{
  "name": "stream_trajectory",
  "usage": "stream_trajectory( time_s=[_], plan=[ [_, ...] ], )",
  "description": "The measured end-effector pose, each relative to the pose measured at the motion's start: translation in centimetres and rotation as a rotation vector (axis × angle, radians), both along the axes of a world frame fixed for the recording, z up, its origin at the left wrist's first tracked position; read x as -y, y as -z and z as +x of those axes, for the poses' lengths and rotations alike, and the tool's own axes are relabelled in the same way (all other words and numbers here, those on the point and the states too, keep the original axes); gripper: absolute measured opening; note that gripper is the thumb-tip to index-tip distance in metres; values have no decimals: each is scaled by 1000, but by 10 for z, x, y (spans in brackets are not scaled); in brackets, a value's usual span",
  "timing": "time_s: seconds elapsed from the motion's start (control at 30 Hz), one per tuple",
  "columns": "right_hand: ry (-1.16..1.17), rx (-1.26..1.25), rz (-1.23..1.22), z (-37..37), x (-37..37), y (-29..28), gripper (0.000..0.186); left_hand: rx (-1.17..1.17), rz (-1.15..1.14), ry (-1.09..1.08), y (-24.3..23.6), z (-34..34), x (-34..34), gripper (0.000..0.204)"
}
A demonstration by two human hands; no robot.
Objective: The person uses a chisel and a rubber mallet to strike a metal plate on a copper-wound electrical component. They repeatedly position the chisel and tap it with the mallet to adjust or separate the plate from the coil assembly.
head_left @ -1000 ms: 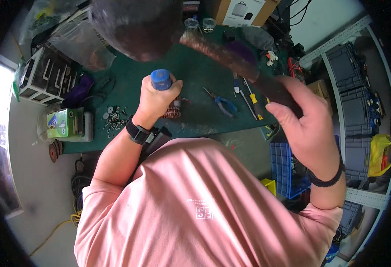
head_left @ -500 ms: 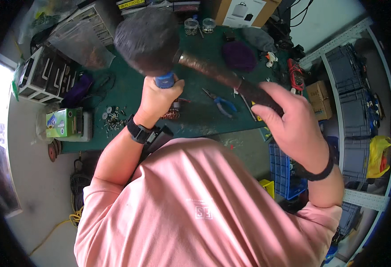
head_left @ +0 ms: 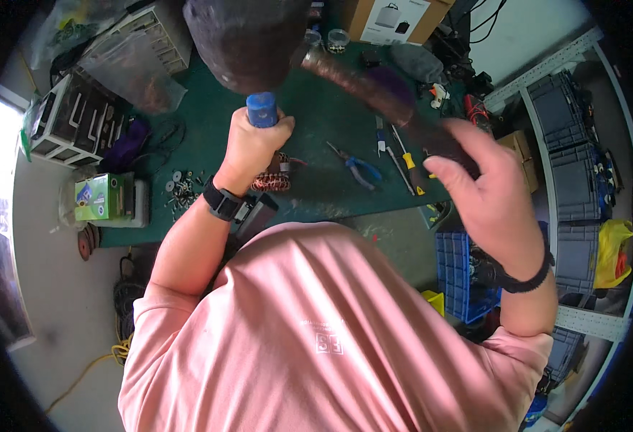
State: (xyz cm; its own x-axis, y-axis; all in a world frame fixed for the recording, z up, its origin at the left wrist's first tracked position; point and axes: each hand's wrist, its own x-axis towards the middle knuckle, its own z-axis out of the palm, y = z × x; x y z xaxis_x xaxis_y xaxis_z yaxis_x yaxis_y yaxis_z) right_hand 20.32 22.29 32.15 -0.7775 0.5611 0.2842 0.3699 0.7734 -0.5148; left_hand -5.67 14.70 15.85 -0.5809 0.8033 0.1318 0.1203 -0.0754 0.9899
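Note:
My right hand (head_left: 486,194) is wrapped round the dark grip of a big mallet (head_left: 248,43). The mallet's worn, dark head looms large at the top, with a gap between it and a blue handle's end. Closed in a fist, my left hand (head_left: 255,137) holds that blue-handled tool (head_left: 262,110) upright; its lower part is hidden by the hand. Beside the left wrist lies a copper-wound coil (head_left: 272,181) on the green bench top (head_left: 316,162). Pliers with blue handles (head_left: 357,167) rest right of the coil.
A yellow-handled screwdriver (head_left: 406,155) lies near my right hand. Loose screws and washers (head_left: 181,194) are scattered at left, near a green box (head_left: 104,197). Drawer units (head_left: 78,119) stand far left. Blue crates (head_left: 460,277) and shelving (head_left: 576,187) are at right.
The mallet head has risen toward the top of the picture, away from the blue handle's end. My right hand has shifted slightly right. My left hand keeps its grip, slightly shifted.

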Motion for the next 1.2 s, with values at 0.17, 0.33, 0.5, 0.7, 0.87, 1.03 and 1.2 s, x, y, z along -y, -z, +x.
stream_trajectory(
  time_s=[0.17, 0.33, 0.5, 0.7, 0.87, 1.03, 1.2],
  plan=[
    [10, -15, -5, 4, -5, -1, 29, 144, 2, 32, -8, -4, -6, 18],
    [19, -8, -25, 12, -8, 9, 29, 141, 117, 58, -9, -10, -6, 16],
    [47, -92, -74, 15, -11, 12, 28, 221, 308, 43, -33, -23, 21, 17],
    [85, -108, -156, 11, -11, 14, 28, 229, 399, 55, -23, -32, 59, 14],
    [32, -114, -164, 5, -12, 17, 28, 152, 339, -7, -13, -29, 61, 16],
    [26, -79, -189, 1, -9, 15, 28, 118, 273, -13, 0, -30, 59, 15],
    [34, -48, -193, 0, -9, 14, 29, 76, 215, -15, 9, -34, 57, 13]
  ],
)
